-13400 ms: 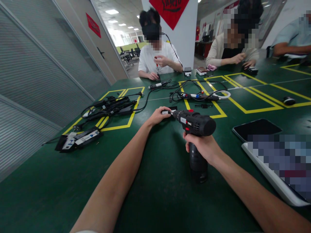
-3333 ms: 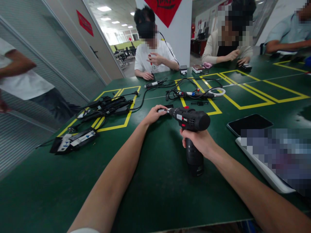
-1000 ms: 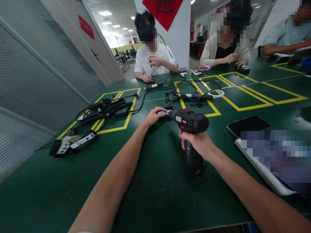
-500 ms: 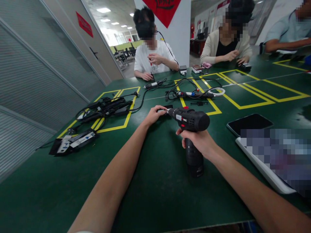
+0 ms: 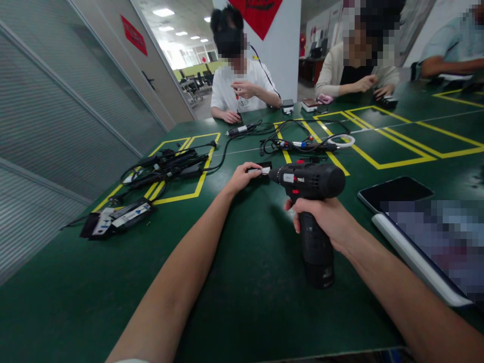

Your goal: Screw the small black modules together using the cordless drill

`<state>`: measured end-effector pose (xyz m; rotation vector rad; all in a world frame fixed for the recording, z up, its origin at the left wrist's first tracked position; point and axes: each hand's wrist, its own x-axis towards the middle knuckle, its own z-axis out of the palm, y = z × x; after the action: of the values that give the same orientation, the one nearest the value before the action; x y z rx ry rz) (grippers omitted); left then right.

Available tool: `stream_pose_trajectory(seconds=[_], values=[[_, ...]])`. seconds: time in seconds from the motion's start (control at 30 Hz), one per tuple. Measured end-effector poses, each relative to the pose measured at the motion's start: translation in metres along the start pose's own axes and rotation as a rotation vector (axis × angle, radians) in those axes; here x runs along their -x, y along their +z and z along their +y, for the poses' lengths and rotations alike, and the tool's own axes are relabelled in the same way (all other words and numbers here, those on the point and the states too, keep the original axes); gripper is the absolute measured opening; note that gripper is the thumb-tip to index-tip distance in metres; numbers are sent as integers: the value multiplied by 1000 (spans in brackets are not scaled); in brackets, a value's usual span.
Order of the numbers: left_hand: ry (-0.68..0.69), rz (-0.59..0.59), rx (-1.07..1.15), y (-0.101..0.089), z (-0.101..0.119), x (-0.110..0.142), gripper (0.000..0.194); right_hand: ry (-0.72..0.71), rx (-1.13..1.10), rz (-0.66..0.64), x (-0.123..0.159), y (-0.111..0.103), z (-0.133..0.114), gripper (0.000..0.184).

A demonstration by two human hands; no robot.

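My left hand (image 5: 244,177) reaches forward over the green table, its fingers closed on a small black part (image 5: 266,165) with a pale strip across it. Wrapped round the handle of a black cordless drill (image 5: 308,180) is my right hand (image 5: 321,214). The drill lies roughly level, with its chuck pointing left at the black part and close to my left fingertips. Whether its tip touches the part, I cannot tell.
Bundled black cables (image 5: 166,169) and flat black-and-white parts (image 5: 115,218) lie at left. A cabled pen-like tool (image 5: 302,145) is beyond my hands. A phone (image 5: 395,194) and a white-edged device (image 5: 419,259) lie at right. Several people sit across the table.
The drill in my right hand has drawn back to the right, away from my left fingers. More of the small black part shows. My left hand stays at about the same spot.
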<state>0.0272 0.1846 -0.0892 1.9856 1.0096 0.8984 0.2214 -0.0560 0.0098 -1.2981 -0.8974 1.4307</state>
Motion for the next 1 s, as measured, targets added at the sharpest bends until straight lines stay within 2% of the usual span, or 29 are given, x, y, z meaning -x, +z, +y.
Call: stream_pose_trajectory(seconds=[0.13,0.5,0.67,1.0], values=[[19,3,-9,-1,-1,0,34,13,-1,7,-2,0,1,18],[19,2,-17,-1,-2,-2,34,34,28,-55,-2,2,12,14],[20,7,-14,-1,-2,-1,34,46,4,-51,-5,3,15,19],[38,6,-36,-1,-2,-2,33,26,35,-23,-4,6,11,12]])
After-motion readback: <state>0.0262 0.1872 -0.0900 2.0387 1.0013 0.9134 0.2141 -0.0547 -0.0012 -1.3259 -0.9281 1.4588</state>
